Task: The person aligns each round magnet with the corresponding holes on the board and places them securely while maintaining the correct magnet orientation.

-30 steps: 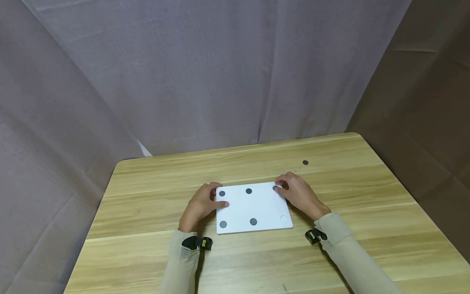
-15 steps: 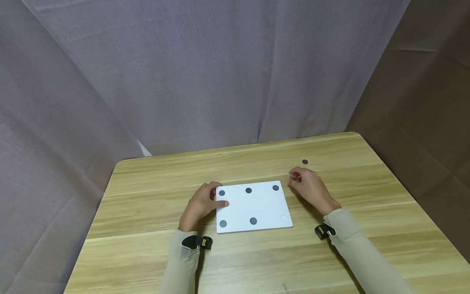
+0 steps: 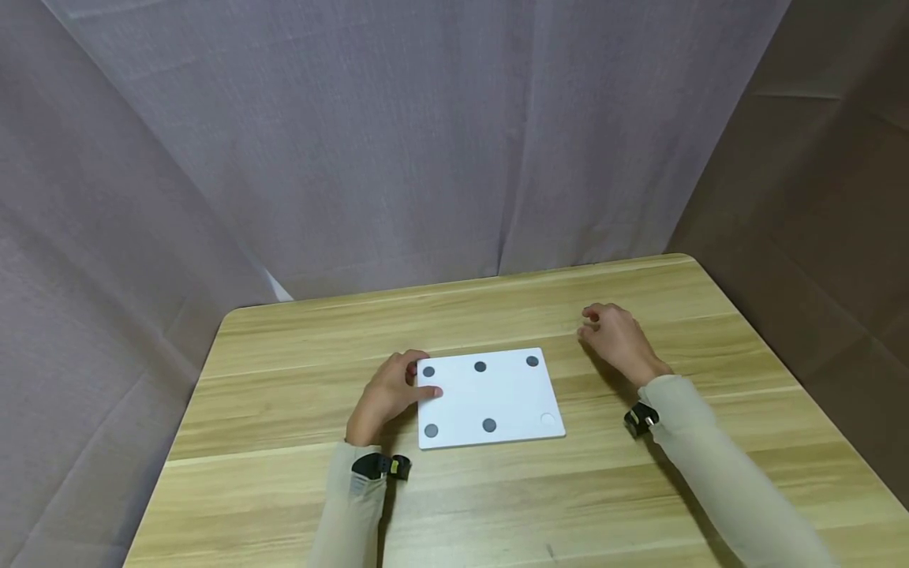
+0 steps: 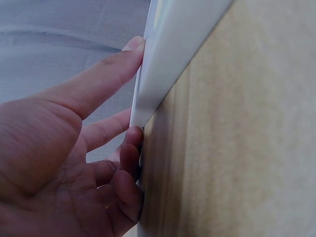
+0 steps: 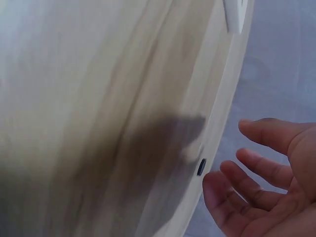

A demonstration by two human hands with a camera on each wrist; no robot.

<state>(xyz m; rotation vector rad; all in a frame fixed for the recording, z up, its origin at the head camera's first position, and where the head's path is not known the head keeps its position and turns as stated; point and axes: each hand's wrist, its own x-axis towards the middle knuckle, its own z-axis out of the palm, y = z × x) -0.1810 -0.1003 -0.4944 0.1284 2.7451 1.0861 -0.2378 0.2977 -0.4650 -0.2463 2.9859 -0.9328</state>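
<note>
A white rectangular board (image 3: 490, 398) lies flat on the table, with several dark grey discs (image 3: 489, 425) set in its face and a bare round recess (image 3: 548, 420) at its near right corner. My left hand (image 3: 389, 392) holds the board's left end, thumb on the top face and fingers curled at the side edge. Over the table, right of the board, hovers my right hand (image 3: 619, 339), fingers loosely bent and holding nothing. A loose dark disc (image 5: 201, 167) lies on the tabletop close to those fingertips in the right wrist view; in the head view the hand covers it.
The wood-grain table (image 3: 284, 505) has rounded far corners. Grey cloth (image 3: 398, 142) hangs behind and to the left of it, and a darker brown cloth (image 3: 817, 237) hangs on the right. Each wrist wears a black strap with a small camera (image 3: 642, 419).
My right hand has left the disc at the board's far right corner and moved right and away from me, over the loose disc. My left hand has stayed on the board.
</note>
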